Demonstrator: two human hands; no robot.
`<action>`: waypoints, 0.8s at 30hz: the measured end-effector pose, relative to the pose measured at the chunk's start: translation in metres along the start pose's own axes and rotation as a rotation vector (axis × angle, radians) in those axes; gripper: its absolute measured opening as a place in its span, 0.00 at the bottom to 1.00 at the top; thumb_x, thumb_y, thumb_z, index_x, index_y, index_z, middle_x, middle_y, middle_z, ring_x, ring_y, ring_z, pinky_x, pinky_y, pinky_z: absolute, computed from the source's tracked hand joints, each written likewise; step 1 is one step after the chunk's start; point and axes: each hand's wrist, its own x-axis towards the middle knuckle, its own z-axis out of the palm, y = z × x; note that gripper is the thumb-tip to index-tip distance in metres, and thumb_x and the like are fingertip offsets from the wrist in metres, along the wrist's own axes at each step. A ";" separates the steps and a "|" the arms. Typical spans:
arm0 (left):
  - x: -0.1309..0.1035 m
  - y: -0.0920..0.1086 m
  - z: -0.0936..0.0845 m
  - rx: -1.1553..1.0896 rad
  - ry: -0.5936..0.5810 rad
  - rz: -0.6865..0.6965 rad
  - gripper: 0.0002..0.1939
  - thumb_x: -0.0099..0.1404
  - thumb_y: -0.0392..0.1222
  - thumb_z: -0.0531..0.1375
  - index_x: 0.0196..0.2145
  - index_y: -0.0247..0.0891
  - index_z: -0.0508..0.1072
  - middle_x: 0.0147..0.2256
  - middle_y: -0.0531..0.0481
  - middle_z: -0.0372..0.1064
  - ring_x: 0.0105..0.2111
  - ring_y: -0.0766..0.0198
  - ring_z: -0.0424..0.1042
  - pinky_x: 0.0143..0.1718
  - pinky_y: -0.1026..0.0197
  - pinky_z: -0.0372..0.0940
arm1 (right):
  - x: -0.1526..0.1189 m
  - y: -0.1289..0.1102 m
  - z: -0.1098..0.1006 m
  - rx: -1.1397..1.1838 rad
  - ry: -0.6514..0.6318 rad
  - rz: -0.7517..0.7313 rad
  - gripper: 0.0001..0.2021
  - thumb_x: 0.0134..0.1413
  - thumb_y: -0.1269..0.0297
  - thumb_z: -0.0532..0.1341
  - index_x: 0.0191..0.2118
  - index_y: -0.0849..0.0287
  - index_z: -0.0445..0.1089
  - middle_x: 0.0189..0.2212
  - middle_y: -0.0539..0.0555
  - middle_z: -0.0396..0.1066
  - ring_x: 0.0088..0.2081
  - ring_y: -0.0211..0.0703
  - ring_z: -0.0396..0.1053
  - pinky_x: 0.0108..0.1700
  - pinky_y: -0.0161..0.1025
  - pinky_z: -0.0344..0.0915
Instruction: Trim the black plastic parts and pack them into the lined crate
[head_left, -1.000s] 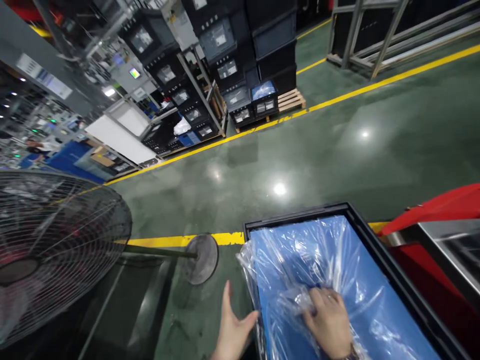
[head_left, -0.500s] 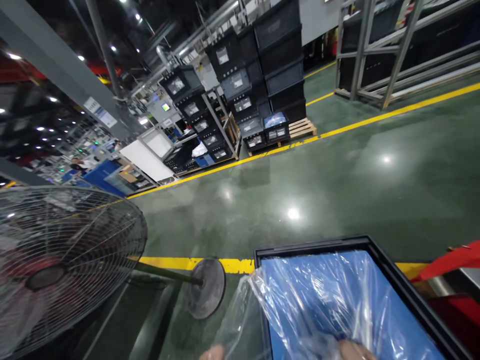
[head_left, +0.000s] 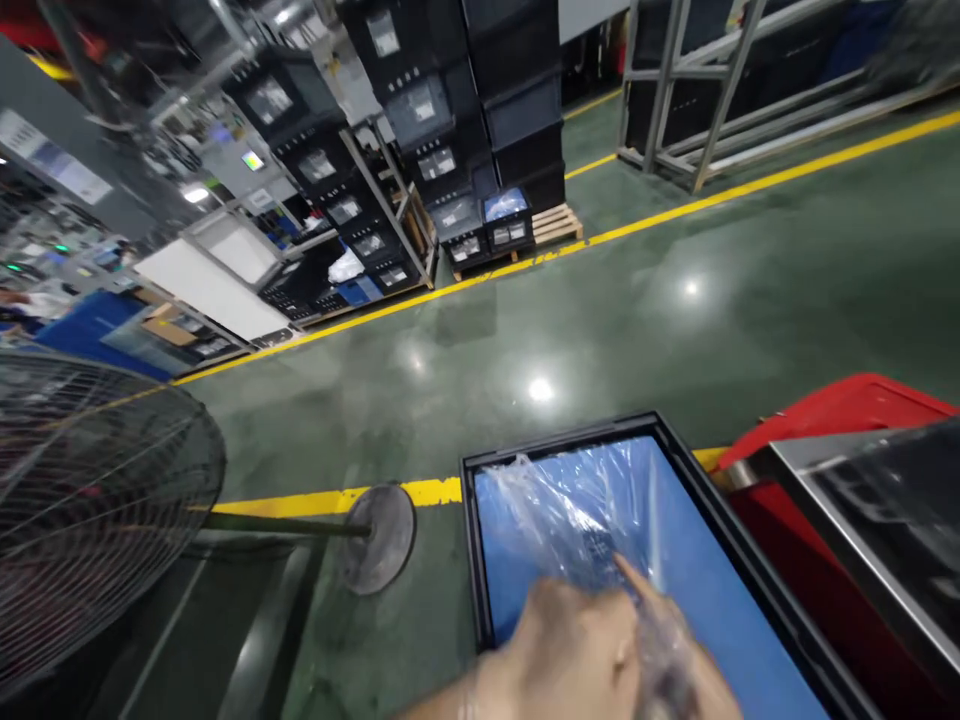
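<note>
A black crate (head_left: 739, 545) with a blue lining (head_left: 750, 620) stands at the bottom centre. Crumpled clear plastic film (head_left: 555, 500) lies over the lining in its far part. My left hand (head_left: 562, 640) reaches in from the bottom, blurred, its fingers closed on the film. Close beside it on the right, my right hand (head_left: 686, 635) is wrapped round a bunched part of the film, with one finger pointing forward. Under the film near that fingertip is a dark patch that I cannot make out.
A large fan (head_left: 97, 510) on a round base (head_left: 379, 540) stands at the left. Right of the crate are a red object (head_left: 847, 410) and a metal-edged box (head_left: 862, 560). Stacked black boxes (head_left: 517, 130) and metal racks stand beyond the yellow floor line.
Both hands have come further into view and closer together over the crate. The film that hung over the crate's left edge is now gathered inside. The view has shifted right and down.
</note>
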 end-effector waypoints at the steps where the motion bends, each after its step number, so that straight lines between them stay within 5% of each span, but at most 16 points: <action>1: 0.006 0.007 0.008 0.120 0.006 0.045 0.07 0.55 0.28 0.54 0.25 0.39 0.63 0.19 0.53 0.61 0.19 0.67 0.55 0.22 0.59 0.47 | 0.007 -0.011 -0.001 0.054 -0.020 -0.002 0.26 0.58 0.58 0.59 0.61 0.56 0.62 0.51 0.61 0.73 0.48 0.55 0.75 0.45 0.43 0.75; 4: 0.008 0.013 0.023 0.258 0.082 0.183 0.07 0.59 0.30 0.53 0.33 0.35 0.70 0.25 0.45 0.71 0.21 0.61 0.64 0.23 0.57 0.55 | 0.025 -0.032 0.004 0.222 0.036 0.055 0.15 0.59 0.52 0.58 0.41 0.57 0.73 0.30 0.57 0.77 0.30 0.48 0.76 0.34 0.39 0.75; 8: -0.011 -0.014 0.027 0.125 0.470 0.409 0.10 0.68 0.43 0.53 0.44 0.37 0.67 0.38 0.42 0.72 0.37 0.54 0.72 0.38 0.51 0.67 | 0.032 -0.035 0.010 0.274 0.066 0.119 0.26 0.60 0.40 0.52 0.27 0.56 0.72 0.24 0.55 0.74 0.26 0.44 0.73 0.30 0.38 0.73; 10: -0.019 -0.038 0.030 0.128 0.458 0.445 0.36 0.64 0.59 0.59 0.61 0.34 0.54 0.54 0.30 0.66 0.55 0.42 0.66 0.53 0.36 0.62 | 0.032 -0.034 0.012 0.279 0.063 0.165 0.25 0.59 0.40 0.54 0.30 0.57 0.74 0.26 0.57 0.76 0.29 0.46 0.76 0.34 0.39 0.75; 11: -0.021 -0.051 0.033 0.144 0.369 0.422 0.50 0.60 0.64 0.60 0.66 0.31 0.45 0.60 0.25 0.58 0.61 0.37 0.58 0.59 0.30 0.55 | 0.032 -0.035 0.012 0.280 0.055 0.187 0.24 0.59 0.41 0.55 0.31 0.57 0.76 0.27 0.57 0.76 0.31 0.47 0.76 0.37 0.41 0.75; 12: -0.021 -0.063 0.036 0.150 0.267 0.371 0.53 0.59 0.64 0.61 0.67 0.29 0.40 0.62 0.24 0.55 0.64 0.36 0.55 0.61 0.27 0.49 | 0.033 -0.035 0.012 0.283 0.039 0.206 0.24 0.60 0.42 0.55 0.32 0.57 0.76 0.28 0.58 0.77 0.32 0.47 0.76 0.38 0.42 0.75; 14: -0.018 -0.084 0.042 0.037 0.108 0.200 0.36 0.67 0.51 0.56 0.65 0.27 0.53 0.55 0.28 0.67 0.57 0.40 0.66 0.62 0.29 0.49 | 0.034 -0.036 0.012 0.291 -0.003 0.228 0.24 0.60 0.43 0.55 0.33 0.58 0.77 0.28 0.58 0.77 0.31 0.47 0.76 0.38 0.42 0.75; 16: -0.014 -0.097 0.045 -0.299 0.068 -0.022 0.23 0.70 0.45 0.48 0.54 0.27 0.69 0.34 0.38 0.77 0.38 0.51 0.76 0.56 0.39 0.62 | 0.037 -0.035 0.009 0.302 -0.041 0.239 0.26 0.63 0.43 0.51 0.36 0.59 0.77 0.27 0.57 0.76 0.29 0.46 0.76 0.34 0.41 0.75; 18: -0.012 -0.101 0.045 -0.739 0.190 -0.253 0.25 0.70 0.54 0.48 0.46 0.30 0.73 0.17 0.52 0.66 0.21 0.62 0.68 0.38 0.54 0.70 | 0.040 -0.033 0.007 0.292 -0.056 0.256 0.27 0.67 0.48 0.44 0.42 0.60 0.76 0.26 0.56 0.76 0.28 0.45 0.75 0.30 0.39 0.73; 21: -0.015 -0.095 0.046 -1.128 0.385 -0.432 0.33 0.59 0.67 0.59 0.45 0.32 0.72 0.14 0.63 0.47 0.15 0.72 0.47 0.19 0.68 0.52 | 0.042 -0.031 0.014 0.198 -0.050 0.268 0.22 0.67 0.58 0.44 0.46 0.59 0.74 0.30 0.57 0.77 0.30 0.45 0.75 0.29 0.39 0.70; 24: -0.018 -0.084 0.048 -0.946 0.227 -0.281 0.42 0.46 0.61 0.71 0.54 0.35 0.71 0.22 0.57 0.62 0.20 0.70 0.56 0.23 0.67 0.57 | 0.040 -0.035 0.030 0.065 -0.072 0.208 0.12 0.58 0.64 0.53 0.34 0.56 0.74 0.28 0.54 0.76 0.28 0.46 0.73 0.35 0.42 0.68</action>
